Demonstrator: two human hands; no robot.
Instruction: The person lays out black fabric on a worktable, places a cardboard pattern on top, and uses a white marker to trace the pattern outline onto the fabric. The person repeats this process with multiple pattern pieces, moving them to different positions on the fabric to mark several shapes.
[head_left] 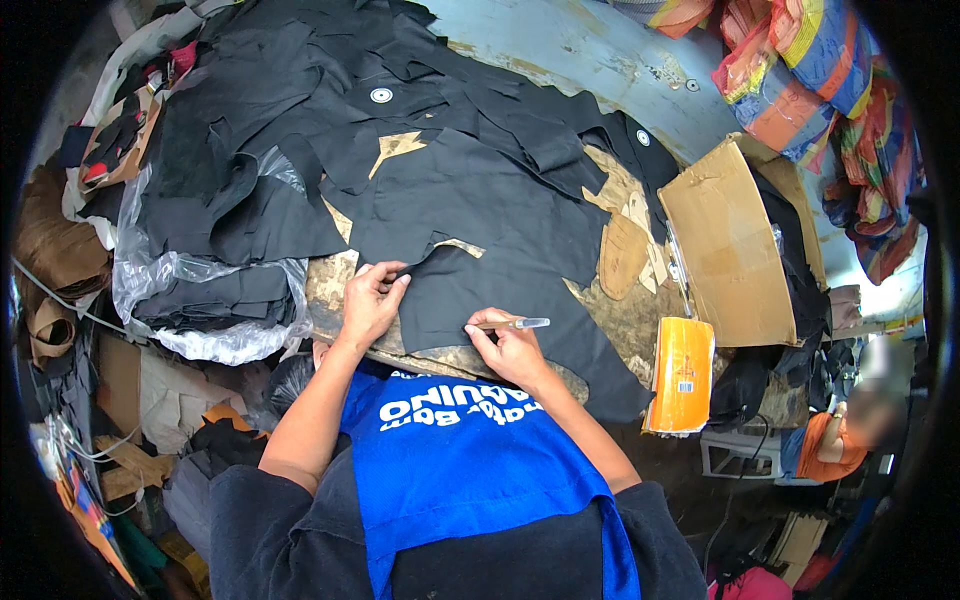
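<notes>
cloth: black cloth piece (500, 290) lies flat on the worn board (620, 320), centre of view, lower edge hanging toward the person.
right hand: right hand (510, 350) pinches a silver pen (515, 324), tip pointing to 3 o'clock, resting on the cloth near its lower edge.
left hand: left hand (372, 300) at 9 o'clock of the pen, fingers curled and pressing the cloth's left corner flat; it clasps nothing.
risk 1: cloth is only pinned at one corner. My read: a pen drag toward 3 o'clock could bunch the free side and skew the line.
risk 2: silver line on black may be faint; can't tell if any mark is down yet.
risk 3: board surface is rough and patchy; the pen could skip over the dents underneath.
risk 4: overlapping black offcuts (330, 130) at 12 o'clock lie on the same piece's upper edge. They could drag along if the cloth is shifted.
nearby: tan pattern piece (622, 255) at 2 o'clock of the pen, on the board, apart from the cloth.
nearby: cardboard box (730, 250) at 3 o'clock, tilted; orange packet (682, 372) just below it at the board's edge, may slide off.
nearby: clear plastic bag (200, 300) of black pieces at 9 o'clock, just beside the left hand, crowding that side.
far: striped fabric bundle (810, 70) at 1 o'clock, well apart.
other person: someone in orange (825, 440) at 4 o'clock, low and well apart, not in the way.
</notes>
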